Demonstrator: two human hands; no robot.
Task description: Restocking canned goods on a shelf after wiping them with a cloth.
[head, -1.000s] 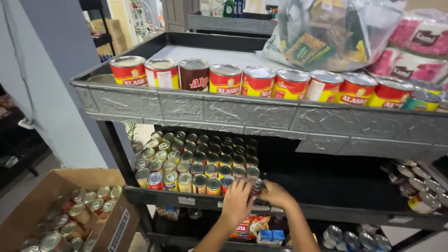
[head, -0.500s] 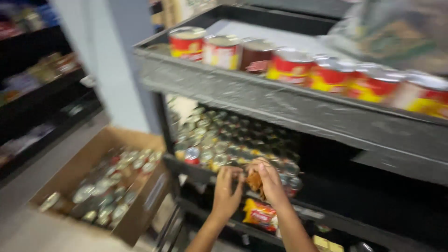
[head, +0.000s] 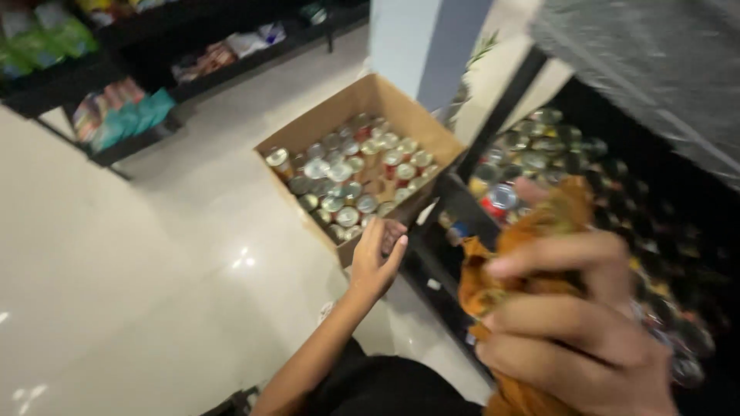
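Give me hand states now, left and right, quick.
Left hand: open, fingers loosely curled, holding nothing, reaching toward the cardboard box of cans.
Right hand: closed on a crumpled orange cloth.

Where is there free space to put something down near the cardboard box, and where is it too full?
The pale glossy floor left of the open brown cardboard box is bare, up to the dark low shelves. The box is packed with round tin cans. The left hand reaches toward its near corner; the right hand grips an orange cloth.
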